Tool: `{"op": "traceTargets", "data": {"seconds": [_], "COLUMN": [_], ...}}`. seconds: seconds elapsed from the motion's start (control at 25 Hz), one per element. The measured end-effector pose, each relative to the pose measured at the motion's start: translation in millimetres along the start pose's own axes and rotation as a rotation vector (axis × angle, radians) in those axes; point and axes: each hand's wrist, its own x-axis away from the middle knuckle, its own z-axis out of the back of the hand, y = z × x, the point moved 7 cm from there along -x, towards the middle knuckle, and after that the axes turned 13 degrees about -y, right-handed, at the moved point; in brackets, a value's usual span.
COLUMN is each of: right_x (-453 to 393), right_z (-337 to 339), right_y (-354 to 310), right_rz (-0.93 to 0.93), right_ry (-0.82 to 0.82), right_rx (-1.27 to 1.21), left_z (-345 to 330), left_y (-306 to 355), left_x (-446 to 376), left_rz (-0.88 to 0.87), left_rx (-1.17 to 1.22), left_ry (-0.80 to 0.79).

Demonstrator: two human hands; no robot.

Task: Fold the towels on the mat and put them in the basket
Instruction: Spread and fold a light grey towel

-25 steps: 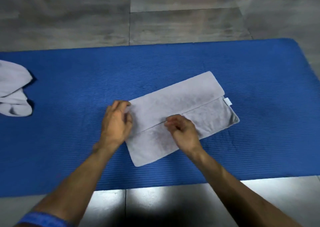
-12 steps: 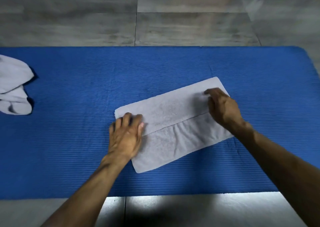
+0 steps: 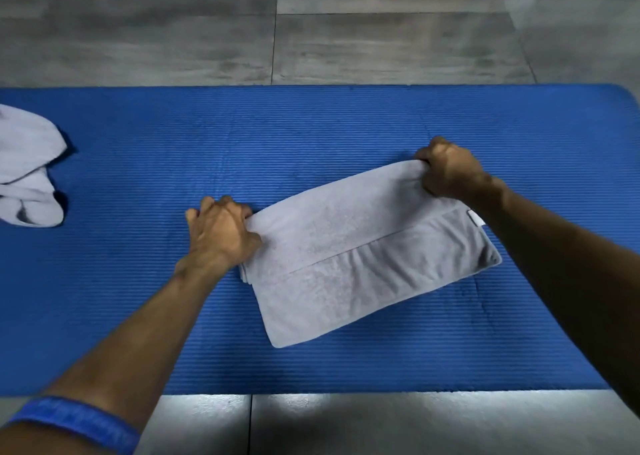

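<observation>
Head view: both hands, L [image 3: 221, 232] & R [image 3: 446, 174], grip towel [image 3: 363, 257] corners.

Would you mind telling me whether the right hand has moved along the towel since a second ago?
Yes. The right hand went from the towel's middle to its far right corner, near the tag.

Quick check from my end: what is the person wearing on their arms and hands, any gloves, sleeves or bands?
Both hands are bare: no gloves on the left hand or the right hand, and no rings that the head view shows. Both forearms are uncovered, with no sleeves in view. The only item worn is a blue band round the left forearm, at the frame's lower left.
</observation>
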Motion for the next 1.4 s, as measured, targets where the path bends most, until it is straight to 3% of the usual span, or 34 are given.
{"op": "traceTargets", "data": {"seconds": [0.08, 0.2, 0.28, 0.44, 0.56, 0.68, 0.76, 0.84, 0.96, 1.08, 1.16, 1.28, 1.32, 1.4], "right_x": [17, 55, 87, 151, 176, 184, 184, 180, 156, 123, 107, 98, 98, 99], "right_z": [7, 12, 10, -16, -53, -80, -82, -70, -60, -71, -76, -65, -59, -37], "right_y": [5, 21, 34, 54, 63, 75, 80, 78, 42, -2, -9, -7, -8, -13], "right_rz": [-0.005, -0.035, -0.045, 0.001, 0.045, 0.023, -0.044, -0.118, 0.028, 0.174, 0.097, -0.001, 0.009, 0.159], "right_ry": [0.095, 0.253, 0.333, 0.331, 0.249, 0.128, 0.097, 0.142, 0.11, -0.151, -0.301, -0.365, -0.335, -0.076], "right_rx": [-0.014, -0.165, -0.263, -0.333, -0.186, -0.173, -0.152, -0.091, -0.096, -0.055, 0.001, 0.035, 0.039, -0.033], "left_z": [1, -4, -10, -35, -77, -108, -101, -83, -69, -87, -89, -88, -82, -50], "left_y": [-1, -9, -7, 13, 22, 21, 16, 13, 15, 14, 14, 11, 11, 13], "left_x": [18, 49, 74, 120, 135, 146, 146, 138, 113, 90, 84, 89, 91, 91], "left_rz": [-0.102, -0.221, -0.344, -0.707, -0.787, -0.828, -0.845, -0.803, -0.492, -0.205, -0.23, -0.252, -0.265, -0.343], "left_rx": [0.127, 0.505, 0.586, 0.302, -0.05, -0.257, -0.208, 0.018, 0.146, 0.124, 0.259, 0.587, 0.665, 0.734], "left_ry": [0.053, 0.029, 0.054, 0.21, 0.198, 0.111, 0.089, 0.075, 0.101, -0.234, -0.333, -0.508, -0.525, -0.327]}}
